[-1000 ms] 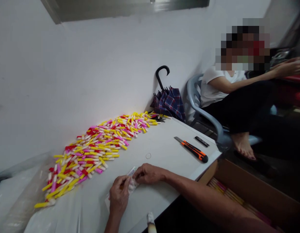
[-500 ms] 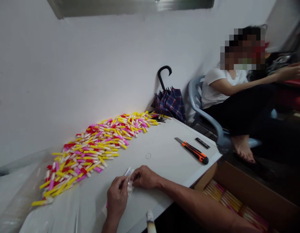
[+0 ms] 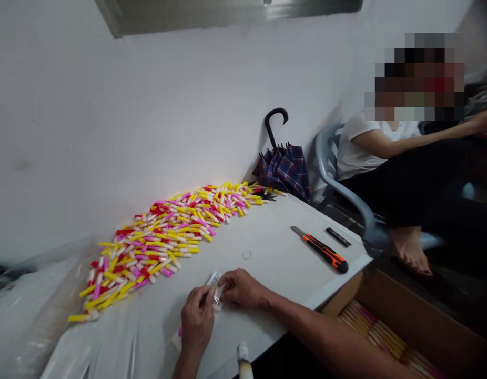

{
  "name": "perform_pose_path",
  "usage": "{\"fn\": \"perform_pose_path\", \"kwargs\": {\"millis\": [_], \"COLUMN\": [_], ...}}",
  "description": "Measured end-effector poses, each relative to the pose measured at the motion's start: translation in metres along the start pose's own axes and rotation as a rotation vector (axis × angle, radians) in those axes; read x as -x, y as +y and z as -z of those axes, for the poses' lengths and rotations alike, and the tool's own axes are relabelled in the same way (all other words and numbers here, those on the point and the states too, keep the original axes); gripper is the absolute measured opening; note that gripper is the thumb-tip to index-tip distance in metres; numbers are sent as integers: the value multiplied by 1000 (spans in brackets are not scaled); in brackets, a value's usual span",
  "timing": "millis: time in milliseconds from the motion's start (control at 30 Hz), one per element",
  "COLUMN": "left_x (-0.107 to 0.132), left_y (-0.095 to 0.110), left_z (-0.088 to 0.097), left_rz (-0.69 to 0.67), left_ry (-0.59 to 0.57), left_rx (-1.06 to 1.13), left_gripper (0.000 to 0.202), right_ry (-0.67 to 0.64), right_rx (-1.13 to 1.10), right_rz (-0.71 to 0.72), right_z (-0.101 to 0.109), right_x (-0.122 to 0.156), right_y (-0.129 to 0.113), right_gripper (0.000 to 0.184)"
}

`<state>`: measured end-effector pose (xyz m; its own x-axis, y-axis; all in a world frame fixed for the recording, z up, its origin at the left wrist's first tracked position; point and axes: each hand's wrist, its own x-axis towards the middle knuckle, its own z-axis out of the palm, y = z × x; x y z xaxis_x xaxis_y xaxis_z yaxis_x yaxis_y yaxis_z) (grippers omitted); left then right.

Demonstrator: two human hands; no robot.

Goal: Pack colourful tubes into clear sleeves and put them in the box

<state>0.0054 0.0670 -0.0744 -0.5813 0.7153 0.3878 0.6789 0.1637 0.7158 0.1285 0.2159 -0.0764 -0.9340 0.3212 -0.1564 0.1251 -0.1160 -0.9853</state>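
Observation:
My left hand (image 3: 198, 316) is closed on a small clear plastic packet (image 3: 217, 304) with a printed strip at its top. From the other side, my right hand (image 3: 243, 288) pinches the packet's edge with thumb and fingertips. Part of the packet is hidden behind my left hand, where a bit of white and pink shows past the wrist. Both hands are just above the white table (image 3: 263, 237). Beyond them lies a heap of short tubes (image 3: 160, 237) in yellow, pink and red with whitish ends.
An orange-and-black utility knife (image 3: 324, 251), blade out, lies beside a black blade case (image 3: 338, 237). A rubber band (image 3: 246, 254) is nearby. A cardboard box (image 3: 417, 310) of packed tubes stands right. A plaid umbrella (image 3: 285, 168) leans on the wall; a person sits in a blue chair (image 3: 326, 152).
The whole view has shifted, so everything appears a little further right. My right fingers have shifted slightly at the packet's edge; both hands still hold it.

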Motion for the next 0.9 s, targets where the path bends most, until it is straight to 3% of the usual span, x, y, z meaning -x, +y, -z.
{"fn": "perform_pose_path", "kwargs": {"millis": [200,433,500,567,733,800,900], "left_x": [-1,-3,-3,-4,-2,0,2], "left_y": [1,-4,-5,-5,0,1,2], "left_z": [-6,-5,-6,-7,-13,-13,-13], "left_rz": [-21,29,39,32,14,3,0], "left_ry": [15,-41,-87,-119,-96,-101,-105], "left_rx": [-4,4,-18,-65,-173,-185,-205], "left_gripper": [30,29,27,27,25,24,21], "right_ry": [-13,-165,-44,162,633,743,808], "right_rx": [84,124,148,186,508,602,665], "right_rz": [31,54,71,99,108,95,65], "right_z": [-4,10,21,37,80,91,99], "right_x": [1,2,-10,-32,-110,-141,-178], "right_y": [6,4,1,-9,-61,-80,-98], "right_gripper": [47,46,35,26,23,26,31]}}
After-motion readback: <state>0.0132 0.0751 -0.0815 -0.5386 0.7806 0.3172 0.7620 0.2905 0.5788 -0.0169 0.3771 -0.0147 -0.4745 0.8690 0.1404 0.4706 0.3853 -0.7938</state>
